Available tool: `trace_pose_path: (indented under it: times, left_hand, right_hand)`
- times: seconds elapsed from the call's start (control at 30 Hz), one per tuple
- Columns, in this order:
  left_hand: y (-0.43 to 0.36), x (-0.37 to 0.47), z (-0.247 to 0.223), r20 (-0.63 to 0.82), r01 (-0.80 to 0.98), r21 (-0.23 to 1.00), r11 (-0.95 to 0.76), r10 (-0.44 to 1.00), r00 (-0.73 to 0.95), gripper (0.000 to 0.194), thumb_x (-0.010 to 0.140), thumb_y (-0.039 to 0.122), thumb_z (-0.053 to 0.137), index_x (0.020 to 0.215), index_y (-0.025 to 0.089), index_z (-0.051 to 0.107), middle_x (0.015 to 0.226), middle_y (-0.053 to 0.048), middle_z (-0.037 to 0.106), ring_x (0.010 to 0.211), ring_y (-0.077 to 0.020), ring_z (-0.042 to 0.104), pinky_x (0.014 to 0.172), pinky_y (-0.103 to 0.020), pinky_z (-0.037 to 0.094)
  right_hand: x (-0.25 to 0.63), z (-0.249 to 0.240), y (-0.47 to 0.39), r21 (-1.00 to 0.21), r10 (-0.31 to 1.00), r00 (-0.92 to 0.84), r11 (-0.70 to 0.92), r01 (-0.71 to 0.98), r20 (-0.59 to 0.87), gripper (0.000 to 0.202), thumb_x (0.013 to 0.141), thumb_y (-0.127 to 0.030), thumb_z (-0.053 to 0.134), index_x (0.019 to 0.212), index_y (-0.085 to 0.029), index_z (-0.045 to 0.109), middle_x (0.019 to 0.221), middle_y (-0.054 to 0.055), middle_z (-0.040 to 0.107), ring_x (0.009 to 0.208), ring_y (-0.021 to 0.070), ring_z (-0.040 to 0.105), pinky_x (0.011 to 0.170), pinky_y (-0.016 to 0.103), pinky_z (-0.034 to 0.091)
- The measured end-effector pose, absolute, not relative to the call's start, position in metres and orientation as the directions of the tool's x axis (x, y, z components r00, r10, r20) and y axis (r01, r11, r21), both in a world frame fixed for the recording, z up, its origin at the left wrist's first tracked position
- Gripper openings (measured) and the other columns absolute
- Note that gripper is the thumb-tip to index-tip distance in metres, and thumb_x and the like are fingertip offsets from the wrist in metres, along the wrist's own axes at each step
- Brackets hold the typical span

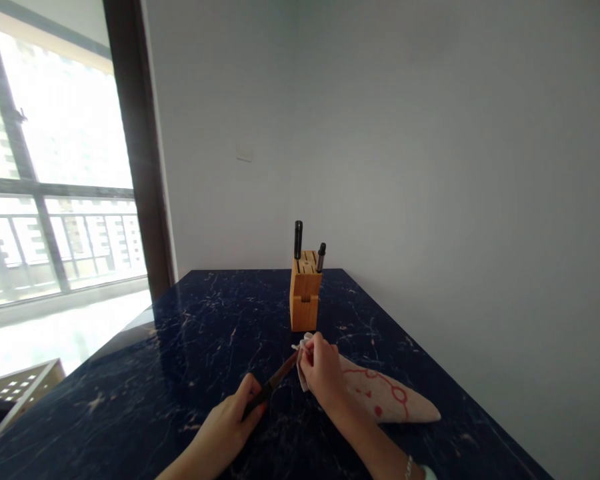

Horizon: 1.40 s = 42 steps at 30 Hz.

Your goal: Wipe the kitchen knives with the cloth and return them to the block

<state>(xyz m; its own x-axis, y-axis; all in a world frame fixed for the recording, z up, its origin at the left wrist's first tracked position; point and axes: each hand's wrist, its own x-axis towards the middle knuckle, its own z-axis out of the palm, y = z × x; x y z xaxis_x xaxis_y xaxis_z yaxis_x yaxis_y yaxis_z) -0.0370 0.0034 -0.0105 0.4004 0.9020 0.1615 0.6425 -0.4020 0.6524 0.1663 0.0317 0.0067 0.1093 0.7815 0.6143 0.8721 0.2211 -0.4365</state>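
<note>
My left hand (pixel 233 421) is closed around the dark handle of a knife (pixel 283 371), whose blade points away and to the right. With its fingers pinched, my right hand (pixel 325 373) grips a pale cloth (pixel 304 380) at the blade's tip. The cloth hides the end of the blade. Beneath and beyond my right forearm, a larger piece of pale cloth with red markings (pixel 395 393) lies on the table; whether it is the same cloth I cannot tell. Just past my hands stands a wooden knife block (pixel 305 300) with two black-handled tools (pixel 299 240) in its slots.
The dark blue marbled table (pixel 220 333) reaches to the wall corner. Its right edge runs along a grey wall (pixel 455 200). At the lower left is a light perforated crate (pixel 30 387) beside the table. Windows (pixel 60 133) fill the far left.
</note>
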Motion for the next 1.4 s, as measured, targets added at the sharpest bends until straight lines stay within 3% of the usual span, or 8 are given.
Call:
trace_pose_path:
  times: [0.23, 0.47, 0.67, 0.97, 1.17, 1.4]
  left_hand:
    - [0.004, -0.036, -0.008, 0.137, 0.651, 0.651, -0.391, 0.904, 0.405, 0.009, 0.083, 0.031, 0.039, 0.088, 0.025, 0.04, 0.075, 0.004, 0.062, 0.069, -0.0139, 0.058, 0.063, -0.02, 0.037]
    - [0.004, -0.036, -0.008, 0.136, 0.636, 0.671, -0.381, 0.906, 0.4, 0.008, 0.083, 0.031, 0.038, 0.088, 0.024, 0.039, 0.072, 0.004, 0.06, 0.065, -0.0135, 0.056, 0.062, -0.021, 0.036]
    - [0.005, -0.038, -0.011, 0.154, 0.632, 0.663, -0.401, 0.899, 0.409, 0.009, 0.083, 0.031, 0.039, 0.089, 0.025, 0.04, 0.077, 0.004, 0.062, 0.069, -0.0135, 0.057, 0.063, -0.02, 0.036]
    - [0.007, -0.037, -0.012, 0.172, 0.608, 0.683, -0.404, 0.899, 0.404, 0.008, 0.084, 0.029, 0.038, 0.089, 0.024, 0.037, 0.08, 0.002, 0.063, 0.072, -0.0146, 0.058, 0.065, -0.022, 0.038]
    - [0.008, -0.038, -0.013, 0.174, 0.604, 0.674, -0.426, 0.886, 0.43, 0.007, 0.085, 0.029, 0.036, 0.09, 0.024, 0.037, 0.082, 0.002, 0.062, 0.074, -0.0148, 0.058, 0.068, -0.023, 0.038]
    - [0.012, -0.039, -0.019, 0.182, 0.642, 0.64, -0.423, 0.895, 0.408, 0.012, 0.084, 0.029, 0.038, 0.094, 0.024, 0.036, 0.089, 0.0, 0.062, 0.08, -0.0162, 0.059, 0.072, -0.026, 0.039]
  right_hand:
    - [0.174, 0.005, 0.035, -0.589, 0.755, 0.216, 0.264, 0.764, 0.619, 0.004, 0.08, -0.022, 0.043, 0.076, -0.021, 0.045, 0.068, 0.0, 0.06, 0.063, 0.0149, 0.056, 0.062, 0.025, 0.037]
    - [0.159, 0.01, 0.023, -0.459, 0.778, 0.051, 0.315, 0.831, 0.626, 0.004, 0.074, -0.017, 0.048, 0.074, -0.021, 0.047, 0.075, 0.0, 0.061, 0.072, 0.0157, 0.056, 0.068, 0.026, 0.035]
    - [0.165, 0.009, 0.027, -0.472, 0.794, 0.097, 0.253, 0.844, 0.6, 0.008, 0.075, -0.012, 0.046, 0.076, -0.02, 0.048, 0.075, 0.001, 0.06, 0.073, 0.0155, 0.055, 0.069, 0.027, 0.034]
    - [0.134, 0.009, 0.002, -0.361, 0.777, -0.231, 0.505, 0.784, 0.586, 0.015, 0.07, -0.007, 0.048, 0.075, -0.021, 0.05, 0.076, -0.001, 0.058, 0.077, 0.0154, 0.052, 0.077, 0.029, 0.032]
    - [0.132, 0.009, 0.005, -0.412, 0.799, -0.097, 0.405, 0.816, 0.593, 0.009, 0.075, -0.011, 0.049, 0.073, -0.02, 0.052, 0.075, 0.001, 0.059, 0.08, 0.0174, 0.052, 0.078, 0.032, 0.032]
    - [0.129, 0.008, 0.0, -0.435, 0.771, -0.202, 0.532, 0.727, 0.604, 0.014, 0.074, -0.007, 0.051, 0.077, -0.021, 0.053, 0.08, 0.0, 0.06, 0.081, 0.0154, 0.051, 0.077, 0.027, 0.034]
